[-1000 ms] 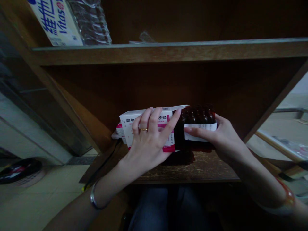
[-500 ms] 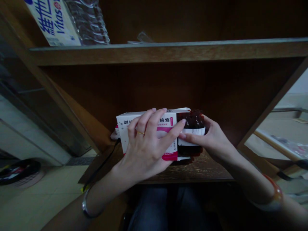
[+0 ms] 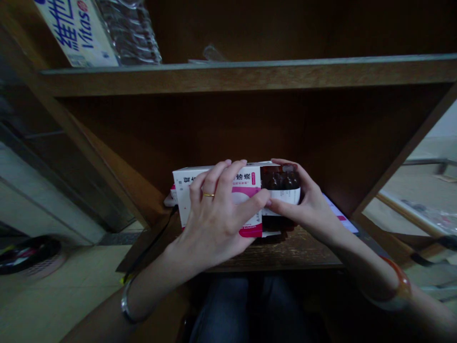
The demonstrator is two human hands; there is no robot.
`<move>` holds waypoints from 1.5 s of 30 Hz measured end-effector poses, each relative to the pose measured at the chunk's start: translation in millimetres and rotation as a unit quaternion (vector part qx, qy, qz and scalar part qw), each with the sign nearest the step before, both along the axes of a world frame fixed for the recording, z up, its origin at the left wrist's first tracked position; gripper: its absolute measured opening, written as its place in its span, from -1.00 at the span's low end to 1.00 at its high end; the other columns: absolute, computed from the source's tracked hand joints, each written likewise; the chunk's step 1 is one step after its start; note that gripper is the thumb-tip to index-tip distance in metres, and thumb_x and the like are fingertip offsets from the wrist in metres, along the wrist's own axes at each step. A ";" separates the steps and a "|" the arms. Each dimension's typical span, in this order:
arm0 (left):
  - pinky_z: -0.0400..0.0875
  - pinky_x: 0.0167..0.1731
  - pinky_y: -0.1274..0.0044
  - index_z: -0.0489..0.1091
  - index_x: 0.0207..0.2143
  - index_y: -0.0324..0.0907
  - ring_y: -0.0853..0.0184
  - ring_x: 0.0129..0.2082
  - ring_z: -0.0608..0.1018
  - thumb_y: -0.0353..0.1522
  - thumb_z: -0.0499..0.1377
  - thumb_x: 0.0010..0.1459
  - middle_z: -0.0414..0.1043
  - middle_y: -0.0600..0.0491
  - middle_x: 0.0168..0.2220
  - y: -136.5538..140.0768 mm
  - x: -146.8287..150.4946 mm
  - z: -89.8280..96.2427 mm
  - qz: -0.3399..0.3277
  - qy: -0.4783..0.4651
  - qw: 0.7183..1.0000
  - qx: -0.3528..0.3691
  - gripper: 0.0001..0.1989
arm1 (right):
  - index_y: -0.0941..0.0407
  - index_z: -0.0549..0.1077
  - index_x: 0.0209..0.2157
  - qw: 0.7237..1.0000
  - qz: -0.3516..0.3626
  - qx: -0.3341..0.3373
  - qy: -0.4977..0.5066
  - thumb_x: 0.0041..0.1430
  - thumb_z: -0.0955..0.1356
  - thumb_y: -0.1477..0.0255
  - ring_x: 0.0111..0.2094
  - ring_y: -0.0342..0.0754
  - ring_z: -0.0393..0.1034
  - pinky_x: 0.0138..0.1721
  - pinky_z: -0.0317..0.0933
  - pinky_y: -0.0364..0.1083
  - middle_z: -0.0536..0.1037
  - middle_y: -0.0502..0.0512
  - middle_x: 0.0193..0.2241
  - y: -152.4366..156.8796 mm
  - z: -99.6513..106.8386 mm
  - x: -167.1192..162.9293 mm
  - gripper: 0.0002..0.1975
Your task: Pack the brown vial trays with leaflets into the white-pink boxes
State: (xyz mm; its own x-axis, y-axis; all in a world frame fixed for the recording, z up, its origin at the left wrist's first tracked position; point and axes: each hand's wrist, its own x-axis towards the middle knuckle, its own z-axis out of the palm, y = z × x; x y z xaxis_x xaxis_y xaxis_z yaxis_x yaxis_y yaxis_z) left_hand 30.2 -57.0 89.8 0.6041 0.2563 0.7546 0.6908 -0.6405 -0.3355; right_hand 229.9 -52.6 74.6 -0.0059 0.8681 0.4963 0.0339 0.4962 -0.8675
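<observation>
A white and pink medicine box [image 3: 250, 200] with dark lettering lies on its side on the wooden desk [image 3: 303, 255]. My left hand [image 3: 219, 209], with a gold ring, is wrapped over the box's front and top edge. From the box's right end sticks out a dark brown bottle [image 3: 280, 180] with a white label. My right hand [image 3: 303, 197] grips this bottle, its thumb across the label and its fingers behind. The rest of the bottle is hidden inside the box.
Above runs a shelf edge [image 3: 250, 74], with a Vitasoy carton [image 3: 85, 35] and clear plastic packaging [image 3: 134, 33] on it. A black cable [image 3: 153, 243] hangs at the left. A pink and white sheet or packet [image 3: 339, 214] lies behind my right wrist. A bin [image 3: 35, 257] stands on the floor.
The bottle has slid slightly left into the box, with my right hand moving along with it. The pink and white item behind my right wrist has come into view.
</observation>
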 end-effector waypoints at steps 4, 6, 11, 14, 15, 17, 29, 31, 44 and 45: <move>0.13 0.16 0.15 0.35 0.05 -0.01 -0.06 0.24 0.28 -0.26 0.34 -0.01 0.21 -0.18 0.23 3.7 -0.4 0.6 -0.002 -0.011 1.000 0.007 -0.47 | 0.02 0.26 0.18 0.996 0.064 -0.050 0.030 -0.08 0.56 0.38 0.13 0.12 0.39 0.14 0.32 0.10 0.45 0.18 0.16 2.3 3.8 5.7 -0.22; 0.15 0.15 0.15 0.35 0.04 -0.01 -0.06 0.23 0.29 -0.24 0.32 0.03 0.22 -0.18 0.22 4.1 -0.9 1.7 0.002 -0.016 1.000 0.013 -0.50 | 0.00 0.25 0.18 0.995 0.074 -0.053 0.049 -0.10 0.56 0.41 0.11 0.11 0.42 0.10 0.35 0.09 0.45 0.17 0.15 3.3 5.3 6.6 -0.20; 0.15 0.15 0.12 0.33 0.04 -0.03 -0.09 0.24 0.28 -0.25 0.33 0.01 0.20 -0.23 0.22 2.8 -1.5 0.8 0.014 -0.004 1.000 0.012 -0.48 | 0.04 0.32 0.09 0.995 0.062 -0.055 0.056 -0.16 0.59 0.42 0.10 0.13 0.44 0.13 0.35 0.10 0.52 0.17 0.07 4.8 1.7 0.7 -0.25; 0.13 0.16 0.11 0.31 0.05 -0.04 -0.11 0.24 0.28 -0.26 0.35 -0.02 0.19 -0.24 0.23 2.0 -1.5 -0.4 0.014 0.005 1.000 0.007 -0.45 | 0.06 0.35 0.06 0.996 0.058 -0.050 0.051 -0.17 0.61 0.38 0.11 0.15 0.43 0.11 0.37 0.11 0.52 0.20 0.08 4.6 -3.2 -2.9 -0.26; 0.13 0.17 0.11 0.31 0.05 -0.04 -0.11 0.24 0.27 -0.27 0.35 -0.03 0.18 -0.24 0.24 1.5 -1.4 -0.3 0.013 0.006 1.000 0.004 -0.44 | 0.07 0.36 0.06 0.996 0.055 -0.045 0.050 -0.17 0.61 0.37 0.11 0.15 0.44 0.11 0.38 0.11 0.53 0.20 0.08 4.3 -4.4 -3.5 -0.27; 0.12 0.18 0.12 0.31 0.05 -0.04 -0.10 0.25 0.27 -0.27 0.35 -0.02 0.18 -0.23 0.24 -0.1 -1.3 0.9 0.011 0.006 1.000 0.001 -0.44 | 0.07 0.38 0.05 0.997 0.048 -0.036 0.045 -0.16 0.62 0.36 0.07 0.14 0.47 0.08 0.40 0.11 0.55 0.19 0.05 3.0 -5.3 -4.0 -0.29; 0.09 0.20 0.18 0.24 0.20 -0.03 -0.08 0.24 0.30 -0.18 0.39 -0.04 0.23 -0.21 0.24 -2.4 -0.6 0.7 0.029 0.023 0.999 0.016 -0.25 | 0.04 0.34 0.09 0.996 0.069 -0.045 0.039 -0.05 0.58 0.40 0.01 0.10 0.49 0.05 0.42 0.09 0.54 0.12 0.03 -4.5 -4.0 -5.4 -0.33; 0.09 0.20 0.20 0.20 0.25 -0.05 -0.07 0.25 0.30 -0.17 0.38 -0.01 0.24 -0.23 0.25 0.9 -1.4 1.2 0.031 0.026 0.999 0.029 -0.21 | 0.04 0.30 0.14 0.996 0.072 -0.050 0.033 -0.07 0.58 0.40 0.11 0.14 0.42 0.16 0.33 0.15 0.48 0.15 0.12 -3.5 -3.2 -3.7 -0.27; 0.06 0.22 0.20 0.16 0.30 -0.07 -0.07 0.29 0.28 -0.19 0.32 0.06 0.23 -0.23 0.28 2.9 -2.8 2.7 0.047 0.036 0.997 0.050 -0.22 | 0.00 0.37 0.03 0.987 0.128 0.000 0.093 -0.13 0.60 0.45 0.13 0.10 0.42 0.16 0.36 0.12 0.50 0.09 0.11 8.4 -9.4 -11.2 -0.34; 0.05 0.23 0.19 0.17 0.30 -0.07 -0.07 0.29 0.27 -0.18 0.32 0.07 0.23 -0.23 0.29 2.7 -2.5 2.1 0.047 0.040 0.997 0.048 -0.23 | 0.00 0.38 0.02 0.986 0.132 -0.002 0.099 -0.13 0.60 0.46 0.12 0.09 0.42 0.15 0.36 0.11 0.51 0.09 0.10 8.2 -10.3 -13.1 -0.35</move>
State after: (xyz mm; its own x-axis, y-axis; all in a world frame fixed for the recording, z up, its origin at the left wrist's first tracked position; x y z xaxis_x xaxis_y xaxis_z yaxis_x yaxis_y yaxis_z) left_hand 27.6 -54.3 91.9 0.6398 0.2434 0.7290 0.7150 -0.5364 -0.4484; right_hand 216.8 -44.4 64.3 -0.1354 0.8516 0.5064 -0.2651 0.4613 -0.8467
